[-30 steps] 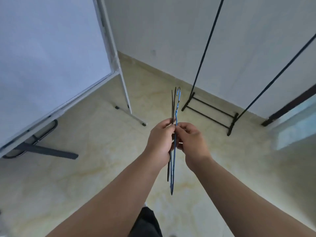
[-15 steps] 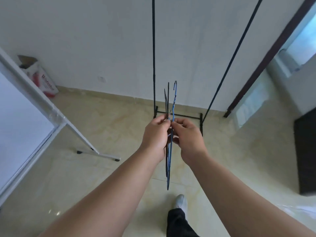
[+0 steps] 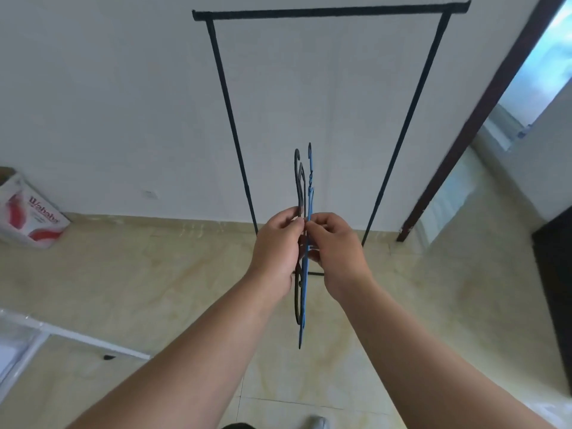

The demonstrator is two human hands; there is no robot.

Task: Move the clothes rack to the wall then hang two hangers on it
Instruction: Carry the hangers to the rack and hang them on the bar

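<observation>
Hangers (image 3: 301,243), blue and dark, stand edge-on between both hands, hooks up. Left hand (image 3: 275,252) and right hand (image 3: 335,247) each close their grip on them. Rack (image 3: 331,12) stands against the wall beyond.

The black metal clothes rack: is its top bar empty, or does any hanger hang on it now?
Empty. The top bar of the black metal clothes rack carries nothing; the thin wire hangers, blue and dark, are between the left hand and right hand.
</observation>
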